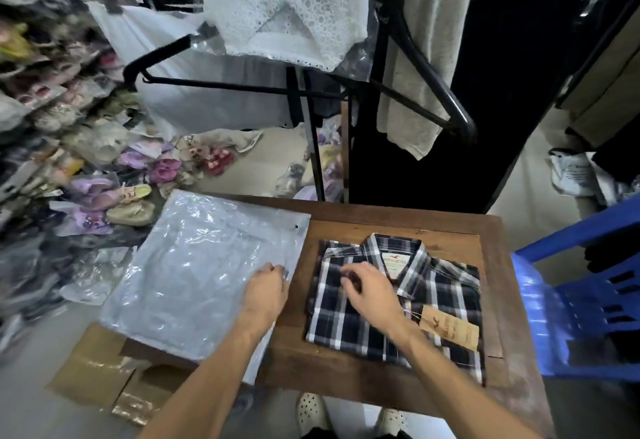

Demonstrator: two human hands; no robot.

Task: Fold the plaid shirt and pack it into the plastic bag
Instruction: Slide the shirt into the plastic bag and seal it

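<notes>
The plaid shirt (433, 303), dark blue and white, lies folded into a rectangle on the right half of the small wooden table (498, 265), collar away from me, with brown paper tags (450, 329) on its front. A clear plastic bag (194, 272) lies flat on the table's left side and hangs over its left edge. My left hand (265, 291) rests on the bag's right edge, fingers pinching the plastic. My right hand (372, 291) hovers over the left part of the shirt, fingers curled and touching the cloth.
A blue plastic chair (581, 293) stands right of the table. Flattened cardboard (93, 373) lies on the floor at lower left. Bagged shoes (104, 196) are piled at left. A black clothes rack (311, 92) with hanging garments stands behind the table. My feet (311, 414) show below.
</notes>
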